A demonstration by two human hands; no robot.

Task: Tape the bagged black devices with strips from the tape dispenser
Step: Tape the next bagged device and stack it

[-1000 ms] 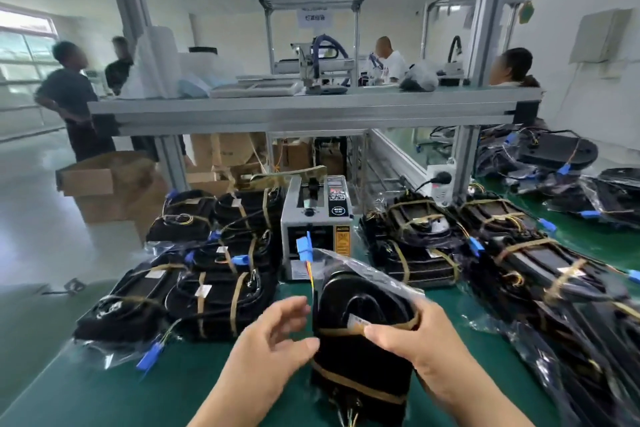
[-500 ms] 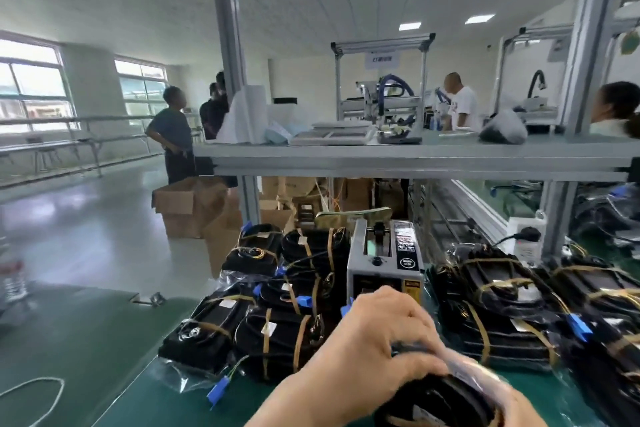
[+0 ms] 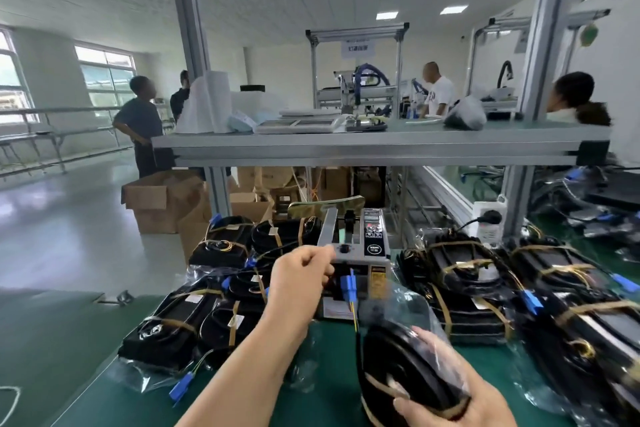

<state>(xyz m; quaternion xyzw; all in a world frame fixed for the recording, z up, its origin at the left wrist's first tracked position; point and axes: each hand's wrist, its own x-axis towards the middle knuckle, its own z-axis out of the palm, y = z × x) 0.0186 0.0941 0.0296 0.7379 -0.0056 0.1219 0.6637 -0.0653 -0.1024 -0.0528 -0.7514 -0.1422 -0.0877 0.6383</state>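
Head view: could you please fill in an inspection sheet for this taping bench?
Surface: green mat, mostly covered by bagged stock.
Job's things: dispenser at the middle back; one bagged device in hand; taped devices stacked on the left, more on the right.
Clutter: cardboard boxes on the floor behind; loaded shelf overhead.
Hands: left hand at the dispenser's mouth, fingers curled, no strip discernible; right hand grips the device.
Cables: blue connector on yellow wires above the held device; plug at the back right.
Surroundings: people at other stations.
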